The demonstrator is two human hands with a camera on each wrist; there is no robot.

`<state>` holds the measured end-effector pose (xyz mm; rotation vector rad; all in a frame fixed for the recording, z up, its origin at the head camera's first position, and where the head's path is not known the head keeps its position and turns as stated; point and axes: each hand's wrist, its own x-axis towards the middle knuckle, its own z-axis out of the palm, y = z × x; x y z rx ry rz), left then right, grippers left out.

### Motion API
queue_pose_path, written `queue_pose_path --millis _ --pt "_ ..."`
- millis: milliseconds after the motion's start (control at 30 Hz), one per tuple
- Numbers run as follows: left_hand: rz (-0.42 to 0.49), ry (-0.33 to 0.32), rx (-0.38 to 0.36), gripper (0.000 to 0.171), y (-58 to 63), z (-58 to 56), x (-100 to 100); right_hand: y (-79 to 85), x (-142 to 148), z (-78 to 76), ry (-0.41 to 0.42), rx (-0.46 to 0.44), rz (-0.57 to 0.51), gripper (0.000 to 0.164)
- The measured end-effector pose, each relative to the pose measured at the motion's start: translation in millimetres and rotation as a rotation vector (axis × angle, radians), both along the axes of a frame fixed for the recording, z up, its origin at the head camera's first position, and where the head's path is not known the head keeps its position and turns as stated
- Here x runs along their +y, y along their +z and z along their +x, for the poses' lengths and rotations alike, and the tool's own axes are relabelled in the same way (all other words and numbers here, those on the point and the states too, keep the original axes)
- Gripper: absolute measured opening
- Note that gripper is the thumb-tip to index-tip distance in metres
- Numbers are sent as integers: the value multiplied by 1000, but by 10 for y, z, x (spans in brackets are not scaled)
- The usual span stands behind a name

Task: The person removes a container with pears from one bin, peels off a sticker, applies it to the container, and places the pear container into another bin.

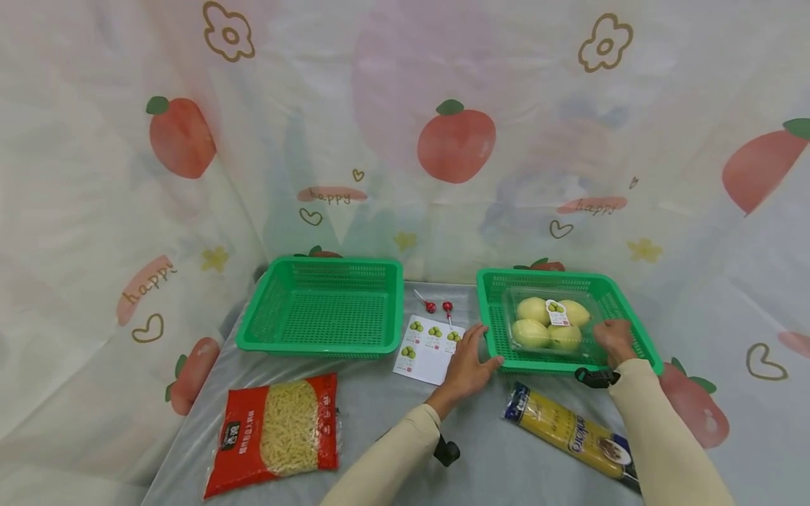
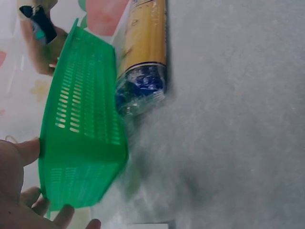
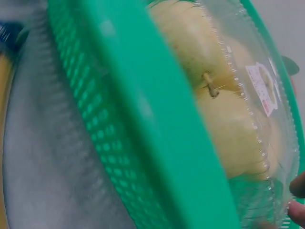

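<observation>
A clear plastic box point(image 1: 558, 314) of pale yellow pears point(image 3: 233, 129), with a label on its lid, lies in the right green basket point(image 1: 506, 365). My right hand point(image 1: 615, 341) is inside that basket, fingers curled at the box's right end and pinching its edge; in the right wrist view only its fingertips point(image 3: 297, 210) show. At the basket's left front corner is my left hand point(image 1: 467, 369). Its thumb and fingers are spread and touch the green rim, as the left wrist view shows. Below that hand's palm lies part of a white sticker sheet point(image 1: 420, 355).
A second green basket point(image 1: 329, 351) stands at the left, holding nothing. Two red lollipops point(image 1: 431, 307) lie between the baskets. In front are a red bag of pasta point(image 1: 285, 429) and a yellow pack of spaghetti point(image 1: 569, 432). A printed curtain point(image 1: 380, 126) hangs close behind.
</observation>
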<state>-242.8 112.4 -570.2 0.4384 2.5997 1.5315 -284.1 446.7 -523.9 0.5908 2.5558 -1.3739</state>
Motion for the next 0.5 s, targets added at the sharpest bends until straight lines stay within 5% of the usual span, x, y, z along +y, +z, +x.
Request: queue_pose_path --millis 100,300,500 --pt "-27 10 19 70 23 -58 -33 44 -44 -22 49 31 99 71" --pt "-54 -26 27 72 57 -102 -166 87 -207 -15 -13 91 247 74" --pt "-134 -95 70 71 140 -111 -513 59 -370 74 55 214 367 72"
